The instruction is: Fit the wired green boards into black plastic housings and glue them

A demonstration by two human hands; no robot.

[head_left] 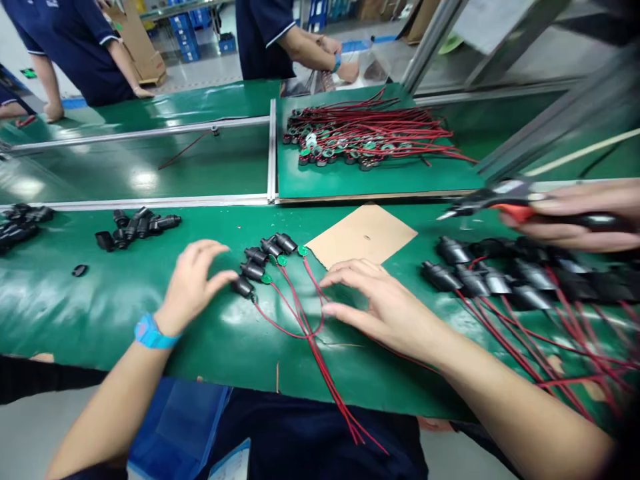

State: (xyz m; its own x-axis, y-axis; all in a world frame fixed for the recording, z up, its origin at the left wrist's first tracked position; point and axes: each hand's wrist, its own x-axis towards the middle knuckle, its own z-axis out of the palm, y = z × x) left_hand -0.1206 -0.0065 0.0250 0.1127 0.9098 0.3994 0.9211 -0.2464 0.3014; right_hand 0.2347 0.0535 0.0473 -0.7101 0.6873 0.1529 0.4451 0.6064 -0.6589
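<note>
My left hand (193, 283) is over the green mat, fingers curved and apart, holding nothing. Its thumb tip reaches the nearest of several black cylindrical housings (243, 287); whether it touches is unclear. These housings lie in a slanting row, with small round green-faced parts (283, 261) at their ends and red wires (325, 373) trailing toward the table's front edge. My right hand (375, 300) is beside the wires, thumb and fingers apart. One red wire runs close to its fingertips, and another passes beneath the hand.
A brown cardboard piece (365, 233) lies behind my right hand. Wired black housings (480, 280) are heaped at right, where another person's hand (590, 207) holds an orange-and-black handled tool (515, 203). Loose black parts (137, 227) lie left. Red-wired parts (350, 140) cover a raised board.
</note>
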